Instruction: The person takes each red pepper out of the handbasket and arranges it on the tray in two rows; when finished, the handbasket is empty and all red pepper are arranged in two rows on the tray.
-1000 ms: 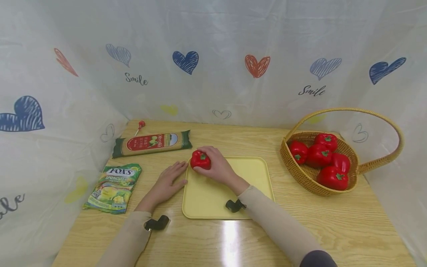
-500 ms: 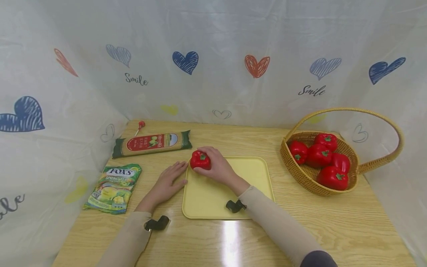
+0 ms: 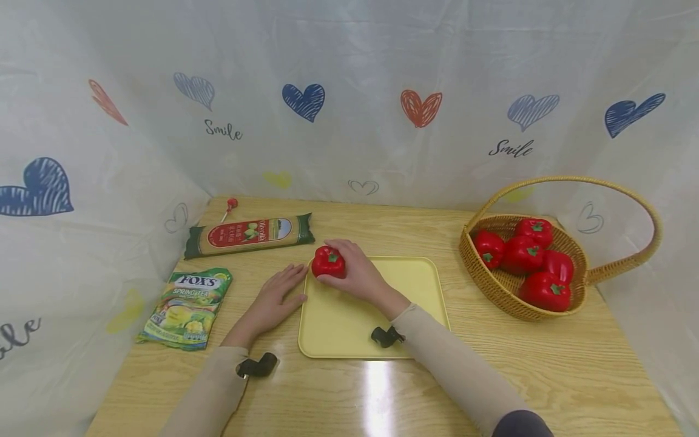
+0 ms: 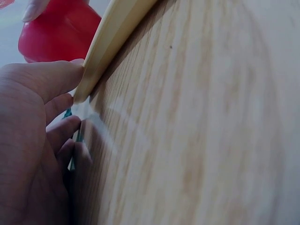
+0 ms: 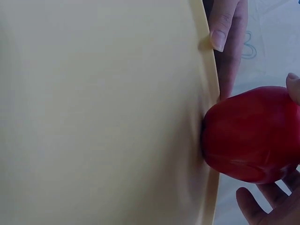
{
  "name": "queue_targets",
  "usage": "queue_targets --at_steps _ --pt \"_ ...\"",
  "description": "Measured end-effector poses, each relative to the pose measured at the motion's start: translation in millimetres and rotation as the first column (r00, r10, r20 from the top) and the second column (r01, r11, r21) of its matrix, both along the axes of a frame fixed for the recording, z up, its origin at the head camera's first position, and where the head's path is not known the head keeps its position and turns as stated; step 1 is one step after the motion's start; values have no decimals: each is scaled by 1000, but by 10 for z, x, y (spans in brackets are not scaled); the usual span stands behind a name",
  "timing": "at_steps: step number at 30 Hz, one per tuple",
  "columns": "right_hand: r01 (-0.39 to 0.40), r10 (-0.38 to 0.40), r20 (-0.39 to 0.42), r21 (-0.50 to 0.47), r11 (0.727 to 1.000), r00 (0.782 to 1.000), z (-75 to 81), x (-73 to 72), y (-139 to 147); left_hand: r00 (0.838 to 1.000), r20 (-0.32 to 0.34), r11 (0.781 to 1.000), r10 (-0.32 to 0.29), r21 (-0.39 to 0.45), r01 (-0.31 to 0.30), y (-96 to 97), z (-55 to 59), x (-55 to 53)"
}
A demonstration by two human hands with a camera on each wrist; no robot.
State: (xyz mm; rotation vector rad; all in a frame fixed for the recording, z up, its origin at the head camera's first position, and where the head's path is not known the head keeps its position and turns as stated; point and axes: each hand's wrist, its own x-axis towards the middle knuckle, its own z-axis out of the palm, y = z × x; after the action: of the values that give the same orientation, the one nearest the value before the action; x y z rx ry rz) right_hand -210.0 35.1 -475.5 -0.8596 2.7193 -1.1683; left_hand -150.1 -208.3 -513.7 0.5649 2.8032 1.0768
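A red bell pepper (image 3: 326,263) with a green stem is at the far left corner of the yellow tray (image 3: 349,328). My right hand (image 3: 355,271) grips it from the right side, thumb toward me and fingers at the back. In the right wrist view the pepper (image 5: 253,136) stands against the tray's surface near the rim. My left hand (image 3: 275,301) lies beside the tray's left edge with its fingers extended; in the left wrist view its thumb (image 4: 56,77) touches the rim (image 4: 101,56).
At the right, a wicker basket (image 3: 494,294) with a tall handle holds several red bell peppers (image 3: 521,255). Left of the tray lie a candy bag (image 3: 188,309), a long pasta packet (image 3: 248,237) and a red lollipop (image 3: 232,203). A printed curtain (image 3: 360,152) surrounds the table.
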Motion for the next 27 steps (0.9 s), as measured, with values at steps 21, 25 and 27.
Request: queue_targets --at_steps 21,25,27 --pt "22 -21 -29 10 1000 999 51 7 135 1000 -2 1000 5 2 -5 7 13 7" --pt "29 -29 -39 -3 1000 999 78 4 187 1000 -3 1000 3 4 -3 8 20 12" --pt "27 -27 -39 -3 1000 999 75 7 209 1000 -5 1000 1 1 -1 9 22 12"
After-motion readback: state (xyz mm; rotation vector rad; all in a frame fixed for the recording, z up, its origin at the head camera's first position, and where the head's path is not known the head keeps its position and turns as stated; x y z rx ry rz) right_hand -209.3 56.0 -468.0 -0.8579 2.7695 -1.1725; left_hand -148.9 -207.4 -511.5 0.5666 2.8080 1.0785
